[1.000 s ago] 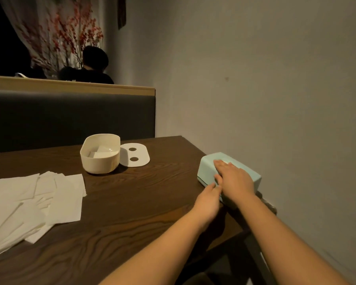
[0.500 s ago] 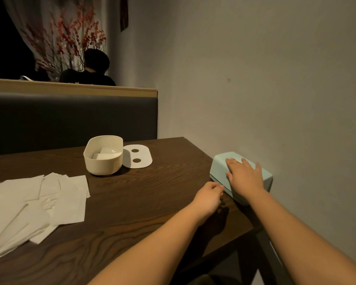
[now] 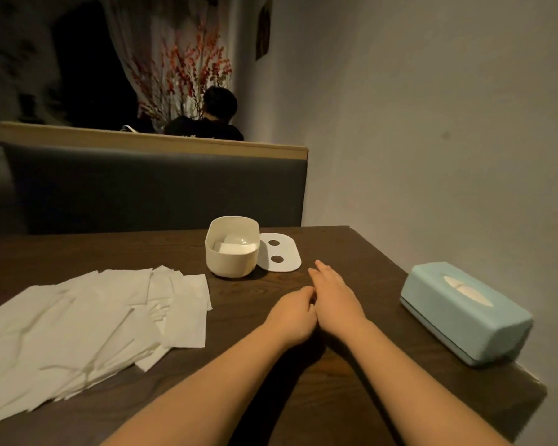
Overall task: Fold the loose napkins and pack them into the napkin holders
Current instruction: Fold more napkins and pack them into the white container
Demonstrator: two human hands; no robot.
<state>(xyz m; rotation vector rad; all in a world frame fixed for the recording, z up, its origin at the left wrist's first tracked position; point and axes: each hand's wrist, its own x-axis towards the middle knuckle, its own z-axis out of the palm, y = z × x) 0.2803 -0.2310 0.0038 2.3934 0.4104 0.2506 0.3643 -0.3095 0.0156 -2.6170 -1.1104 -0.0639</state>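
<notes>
The right hand (image 3: 334,299) lies flat with straight fingers and holds nothing; the left hand (image 3: 293,313) is loosely curled, empty. Loose napkins (image 3: 87,323) lie spread at nine o'clock on the table (image 3: 351,397).

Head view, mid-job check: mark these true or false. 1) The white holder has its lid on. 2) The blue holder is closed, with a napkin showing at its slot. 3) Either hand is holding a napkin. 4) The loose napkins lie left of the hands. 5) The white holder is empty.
1) False. The white holder is open; its lid lies flat on the table beside it.
2) True. The blue holder is closed and white paper shows at its top slot.
3) False. The left hand and the right hand hold nothing.
4) True. The loose napkins are spread at the left.
5) False. Some napkins sit inside it.
</notes>
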